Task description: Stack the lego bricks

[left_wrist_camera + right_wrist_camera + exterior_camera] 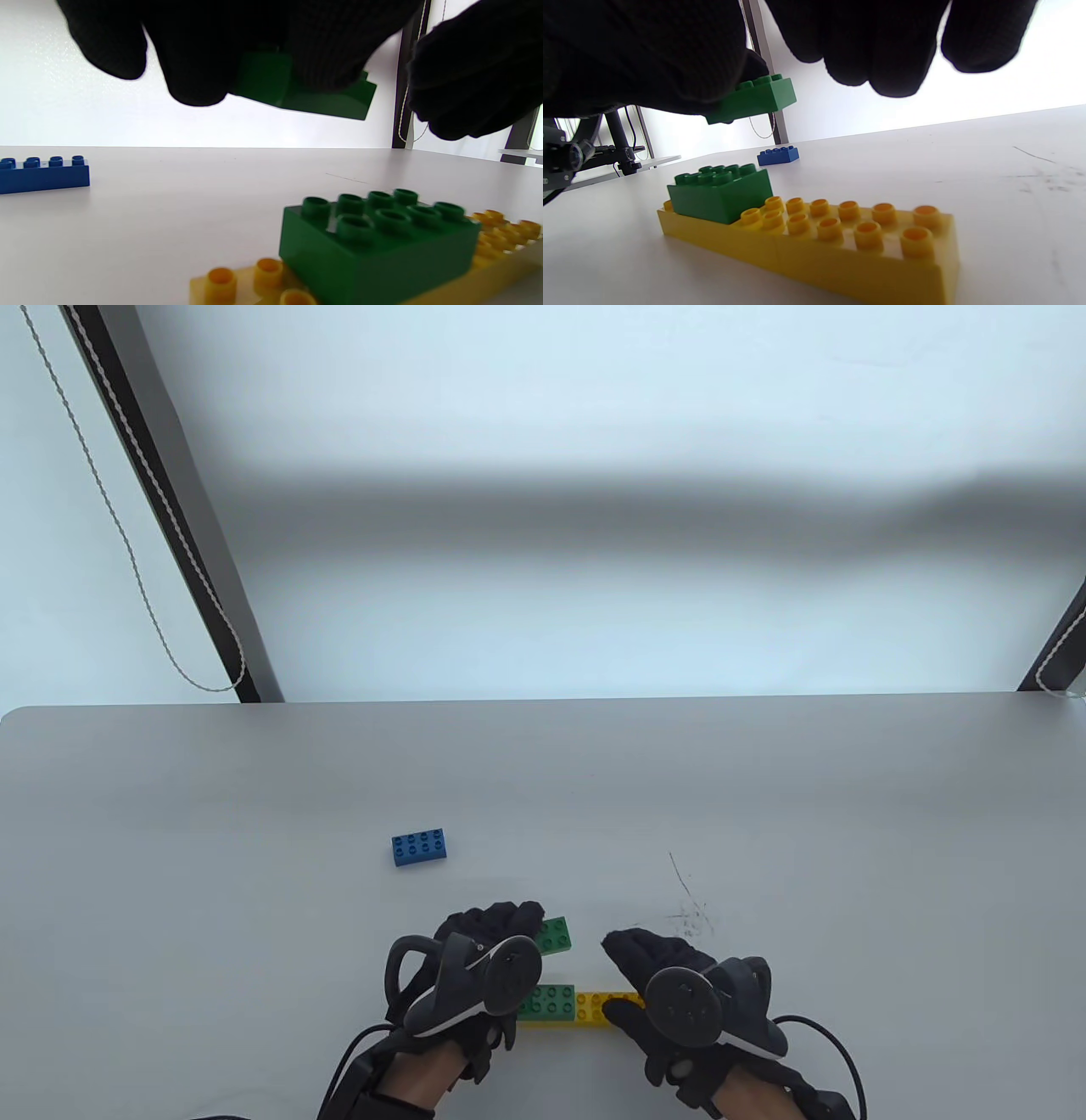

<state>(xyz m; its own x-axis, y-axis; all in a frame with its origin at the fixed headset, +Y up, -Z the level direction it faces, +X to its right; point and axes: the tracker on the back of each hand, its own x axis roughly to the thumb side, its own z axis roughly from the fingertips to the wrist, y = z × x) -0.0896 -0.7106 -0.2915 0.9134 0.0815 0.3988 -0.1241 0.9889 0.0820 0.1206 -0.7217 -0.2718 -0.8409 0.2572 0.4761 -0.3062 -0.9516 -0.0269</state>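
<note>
Yellow brick row (pixel 840 237) flat on table, green brick (pixel 721 195) pressed on its left end. Second green brick (pixel 322 95) aloft, tilted. Blue brick (pixel 419 847) apart, studs up.

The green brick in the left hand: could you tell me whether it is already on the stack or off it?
Off it. The left hand holds that green brick in the air, tilted.

Bare recording lab: plain grey table (pixel 764 814), blank white wall (pixel 594 407).

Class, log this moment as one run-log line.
left hand: holds green brick aloft | right hand: empty | yellow base: one green brick attached | blue brick: untouched
</note>
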